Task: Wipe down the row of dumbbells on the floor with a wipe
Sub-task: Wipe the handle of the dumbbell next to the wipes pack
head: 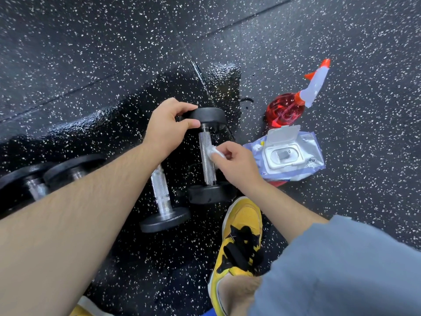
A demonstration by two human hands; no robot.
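The step in hand is the knurled bar of the rightmost dumbbell (208, 172), which lies on the floor (91, 53) at the right end of the row, 1 head far and 1 near. The left hand (167, 128) grips the far head, fingers and thumb curled over its rim. The right hand (238, 166) pinches a small bunched wipe (214, 153) between thumb and fingers and presses it on the right side of the bar, about midway along.

To do this well, I judge the left hand should stop the head rolling, or turn it bit by bit so the wipe reaches the underside. The knurling will likely snag a thin wipe, so long strokes along the bar suit better than scrubbing. Whether the 2 heads are already wiped cannot be told.

Room is tight on the left: a second dumbbell (160, 190) lies just beside, with at least 2 more further left, partly hidden by the forearm. On the right an open wipe pack (296, 166) sits near, with a red spray bottle (284, 110) beyond it. A yellow shoe (241, 236) stands just near of the near head. The floor around the dumbbells looks glossy and wet, so heads may slide. The far side is open.
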